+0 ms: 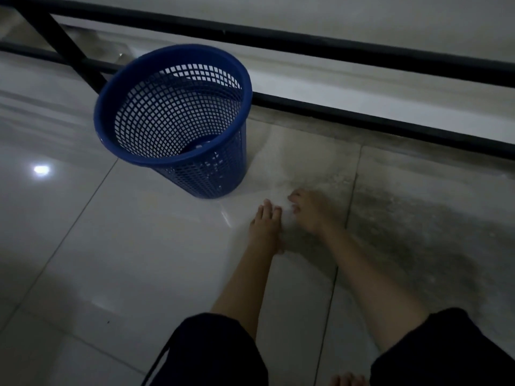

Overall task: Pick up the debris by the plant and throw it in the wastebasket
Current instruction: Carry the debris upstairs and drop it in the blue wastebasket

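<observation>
Two hands low on the tiled floor (83, 246), dim light. Wide bare tile at 9 o'clock. Blue mesh wastebasket (178, 112) upright at 11 o'clock of the hands, near them, backed by a black railing (362, 57). Left hand (264, 227) flat, fingers extended together, touching the tile. Right hand (309, 210) just beside it, fingers curled down onto gritty debris (404, 218); cannot tell whether it grips any. Debris spreads as a dark patch to 3 o'clock. Toes (347, 380) at 6.
</observation>
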